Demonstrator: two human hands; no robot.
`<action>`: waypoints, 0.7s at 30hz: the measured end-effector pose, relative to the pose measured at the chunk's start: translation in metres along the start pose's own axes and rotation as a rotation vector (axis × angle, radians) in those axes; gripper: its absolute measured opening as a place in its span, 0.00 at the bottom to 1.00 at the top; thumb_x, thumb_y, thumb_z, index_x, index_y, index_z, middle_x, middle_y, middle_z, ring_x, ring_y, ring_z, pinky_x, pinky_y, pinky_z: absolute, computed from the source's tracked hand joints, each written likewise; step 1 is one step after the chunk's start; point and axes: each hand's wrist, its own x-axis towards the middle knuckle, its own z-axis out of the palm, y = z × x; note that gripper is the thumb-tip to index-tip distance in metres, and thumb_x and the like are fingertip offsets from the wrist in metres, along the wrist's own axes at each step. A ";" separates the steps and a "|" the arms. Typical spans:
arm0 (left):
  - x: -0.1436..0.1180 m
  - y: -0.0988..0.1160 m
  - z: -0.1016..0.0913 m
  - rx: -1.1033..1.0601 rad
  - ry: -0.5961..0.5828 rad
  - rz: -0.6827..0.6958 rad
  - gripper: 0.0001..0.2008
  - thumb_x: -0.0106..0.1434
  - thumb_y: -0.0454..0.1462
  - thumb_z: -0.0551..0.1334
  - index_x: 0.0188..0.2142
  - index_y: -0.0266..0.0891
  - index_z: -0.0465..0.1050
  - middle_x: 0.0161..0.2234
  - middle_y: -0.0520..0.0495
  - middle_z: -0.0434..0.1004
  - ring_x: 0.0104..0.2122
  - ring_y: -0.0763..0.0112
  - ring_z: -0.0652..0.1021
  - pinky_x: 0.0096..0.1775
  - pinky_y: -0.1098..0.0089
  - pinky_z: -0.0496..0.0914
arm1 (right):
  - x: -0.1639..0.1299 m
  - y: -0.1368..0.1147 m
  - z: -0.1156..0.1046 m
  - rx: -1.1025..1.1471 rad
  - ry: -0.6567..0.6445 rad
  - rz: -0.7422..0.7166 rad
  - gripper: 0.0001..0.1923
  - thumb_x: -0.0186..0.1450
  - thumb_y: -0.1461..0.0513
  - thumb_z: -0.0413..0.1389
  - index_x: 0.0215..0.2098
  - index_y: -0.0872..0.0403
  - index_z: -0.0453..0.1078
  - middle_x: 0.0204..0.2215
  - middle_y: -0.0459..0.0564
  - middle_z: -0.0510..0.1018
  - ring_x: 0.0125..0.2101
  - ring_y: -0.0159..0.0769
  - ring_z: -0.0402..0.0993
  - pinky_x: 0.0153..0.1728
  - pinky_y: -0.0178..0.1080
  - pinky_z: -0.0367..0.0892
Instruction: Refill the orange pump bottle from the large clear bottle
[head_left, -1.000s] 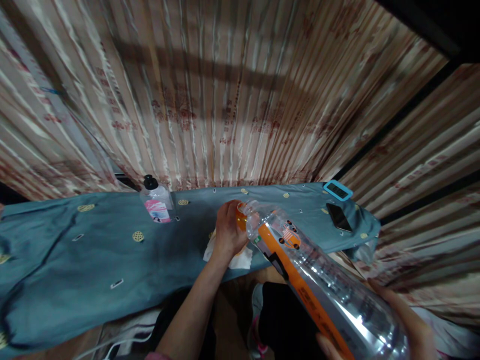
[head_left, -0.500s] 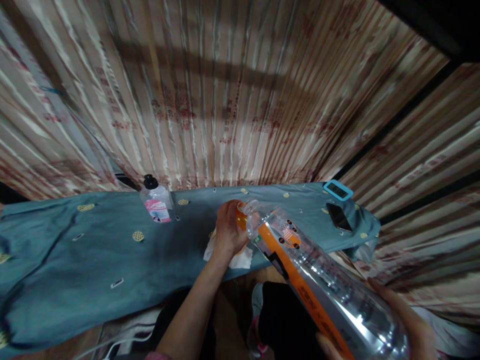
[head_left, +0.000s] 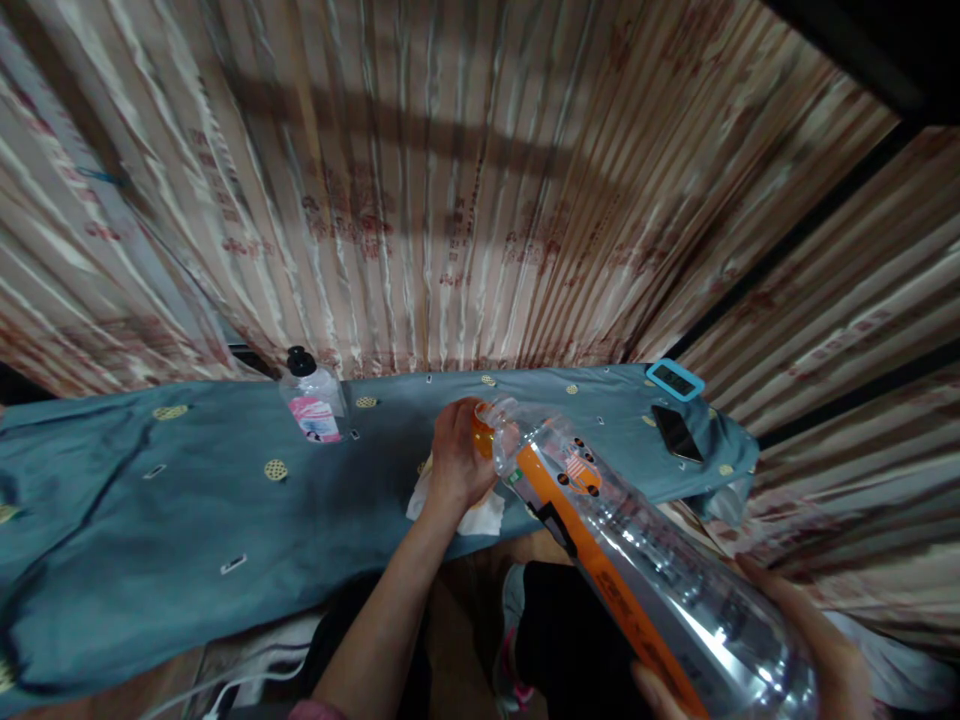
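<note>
Large clear plastic bottle (head_left: 637, 570), with an orange label strip, runs tilted from the lower right of the frame up to the centre, its open neck against a small orange cup (head_left: 482, 432); the contents of bottle and cup cannot be made out. The right hand (head_left: 810, 650) is clamped around the bottle's base at lower right. The left hand (head_left: 457, 458) is wrapped around the orange cup at centre, above a white tissue (head_left: 480, 517) on the blue cloth-covered table (head_left: 187, 520); a small clear bottle with a black cap (head_left: 313, 398) stands left of centre.

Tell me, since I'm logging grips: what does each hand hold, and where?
Right hand holds the clear bottle at its base; left hand wraps the orange cup.
</note>
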 end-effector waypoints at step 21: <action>0.000 0.000 0.000 0.004 -0.021 -0.030 0.13 0.62 0.38 0.65 0.46 0.42 0.70 0.43 0.43 0.80 0.43 0.57 0.81 0.47 0.58 0.77 | -0.010 -0.019 0.011 -0.051 0.117 0.060 0.40 0.61 0.52 0.68 0.68 0.31 0.61 0.39 0.46 0.84 0.31 0.48 0.84 0.27 0.50 0.83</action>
